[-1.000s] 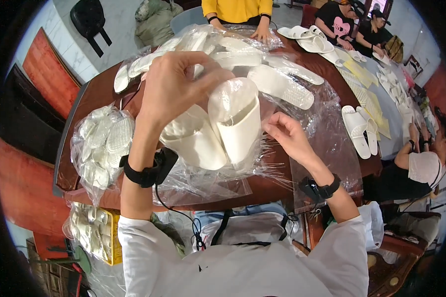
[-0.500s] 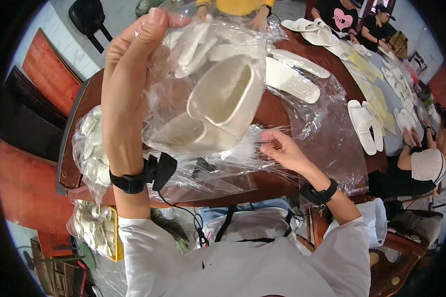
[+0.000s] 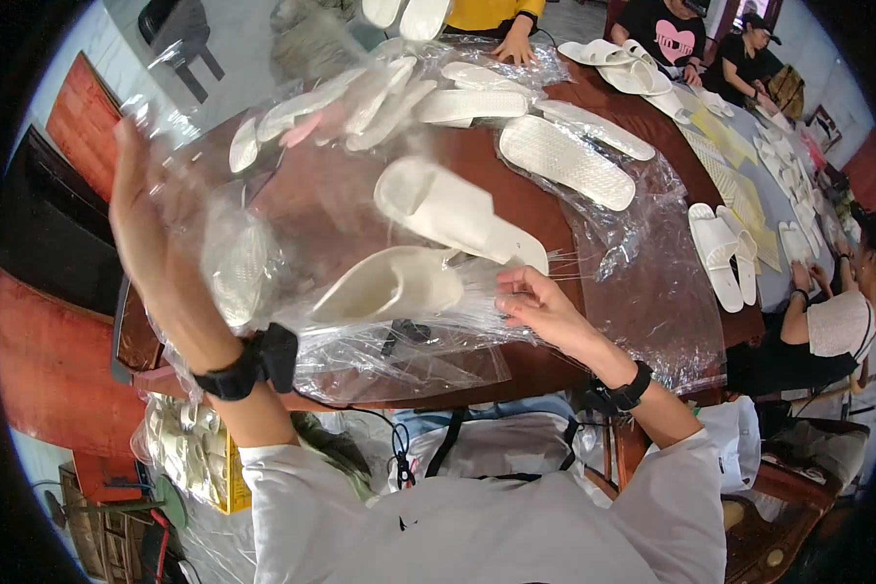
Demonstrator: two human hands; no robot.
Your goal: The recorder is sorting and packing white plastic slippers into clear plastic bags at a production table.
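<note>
Raised at the left, my left hand (image 3: 144, 200) is smeared by motion; thin clear plastic film (image 3: 156, 122) shows round its fingertips, and its grip is unclear. My right hand (image 3: 545, 310) is low over the table with its fingers curled together beside a spread of thin clear strands (image 3: 477, 284); what they pinch, if anything, is hidden. Left of it one white slipper (image 3: 389, 282) shows its opening, and another white slipper (image 3: 443, 209) lies slanted just beyond. Blurred film covers a pale textured sole (image 3: 241, 268) near my left forearm.
More white slippers (image 3: 569, 161) lie on plastic across the brown table (image 3: 642, 326). A white pair (image 3: 720, 255) sits near its right edge. Opposite, a person in yellow rests a hand (image 3: 514, 47) on it. Several people work at a grey table (image 3: 764, 185). A yellow crate (image 3: 236, 477) holds slippers below left.
My left hand has swung left and down, away from the slippers it held up in plastic. Those slippers are now lower and spread apart. My right hand has shifted slightly left and down.
</note>
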